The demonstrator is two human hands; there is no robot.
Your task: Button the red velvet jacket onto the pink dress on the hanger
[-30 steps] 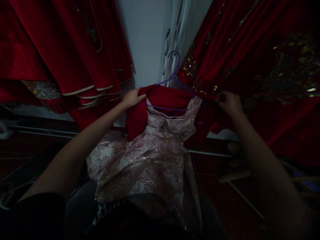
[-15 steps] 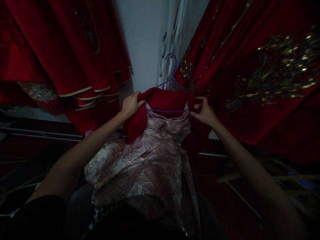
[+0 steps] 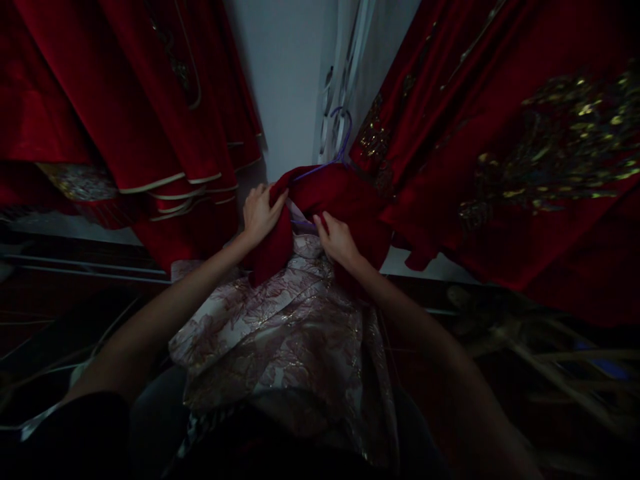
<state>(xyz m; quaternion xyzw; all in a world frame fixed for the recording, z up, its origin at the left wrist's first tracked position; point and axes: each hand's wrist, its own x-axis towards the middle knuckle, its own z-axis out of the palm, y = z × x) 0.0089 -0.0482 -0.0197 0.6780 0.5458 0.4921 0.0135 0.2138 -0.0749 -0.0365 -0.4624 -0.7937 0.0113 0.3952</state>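
A pale pink dress (image 3: 280,313) with a floral, glinting weave lies over my lap, its top on a purple hanger (image 3: 345,137). A red short jacket or shawl (image 3: 345,187) covers the dress's shoulders; I cannot tell which it is. My left hand (image 3: 263,215) pinches its left front edge. My right hand (image 3: 337,240) is closed on the red cloth near the middle of the neckline, drawing the right side over the dress's bodice. Most of the hanger is hidden under the cloth.
Red garments with pale trim (image 3: 165,133) hang at the left. At the right hangs red cloth with gold sequins (image 3: 575,140). Behind the hanger stands a white panel (image 3: 285,80) with metal fittings. Wooden bars (image 3: 545,373) lie low at the right in the dark.
My right hand has moved left to the middle, bringing the right side of the red garment across the neckline. My left hand has stayed almost in place.
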